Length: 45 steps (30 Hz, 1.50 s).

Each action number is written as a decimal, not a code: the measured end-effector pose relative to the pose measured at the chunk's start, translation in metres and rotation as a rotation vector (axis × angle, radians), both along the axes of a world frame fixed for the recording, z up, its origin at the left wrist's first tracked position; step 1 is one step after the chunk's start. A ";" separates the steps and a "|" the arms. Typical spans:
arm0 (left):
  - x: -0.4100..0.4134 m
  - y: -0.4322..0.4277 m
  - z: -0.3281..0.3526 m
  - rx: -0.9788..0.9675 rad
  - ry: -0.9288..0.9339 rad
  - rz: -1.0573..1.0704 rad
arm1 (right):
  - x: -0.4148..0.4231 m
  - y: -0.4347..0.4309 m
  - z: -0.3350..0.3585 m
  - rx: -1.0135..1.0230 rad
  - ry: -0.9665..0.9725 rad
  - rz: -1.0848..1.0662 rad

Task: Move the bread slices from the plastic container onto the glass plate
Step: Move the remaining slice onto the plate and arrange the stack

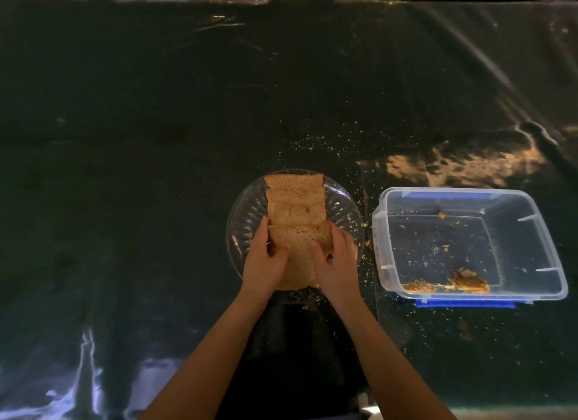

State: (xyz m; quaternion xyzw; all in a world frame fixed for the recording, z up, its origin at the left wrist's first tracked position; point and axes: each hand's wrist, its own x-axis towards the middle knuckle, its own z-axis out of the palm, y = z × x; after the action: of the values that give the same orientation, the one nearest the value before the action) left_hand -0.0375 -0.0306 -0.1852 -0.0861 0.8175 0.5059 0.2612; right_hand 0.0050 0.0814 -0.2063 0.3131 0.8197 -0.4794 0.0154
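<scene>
So both hands, left hand point(265, 260) and right hand point(336, 257), have fingers clamped on the nearest bread slice point(297, 241) on the glass plate point(247, 213); plastic container point(544, 232) at 3 o'clock.

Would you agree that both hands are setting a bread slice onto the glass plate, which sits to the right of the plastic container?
Not quite: the head view shows the glass plate to the left of the plastic container. The rest holds: the left hand and right hand are setting a bread slice onto it.
</scene>
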 end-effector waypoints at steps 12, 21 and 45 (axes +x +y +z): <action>-0.013 -0.011 -0.002 0.127 -0.041 0.043 | -0.009 0.003 0.002 -0.107 0.090 -0.050; -0.013 -0.002 -0.001 0.256 -0.088 0.006 | -0.019 0.002 0.012 -0.343 0.148 0.084; 0.011 -0.020 -0.017 0.358 -0.071 0.040 | 0.004 -0.012 0.001 -0.337 0.093 -0.049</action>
State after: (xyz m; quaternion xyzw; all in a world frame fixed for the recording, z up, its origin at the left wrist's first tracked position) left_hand -0.0261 -0.0507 -0.2026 -0.0723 0.7027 0.6453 0.2910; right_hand 0.0089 0.0689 -0.2053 0.3033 0.7196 -0.6245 0.0181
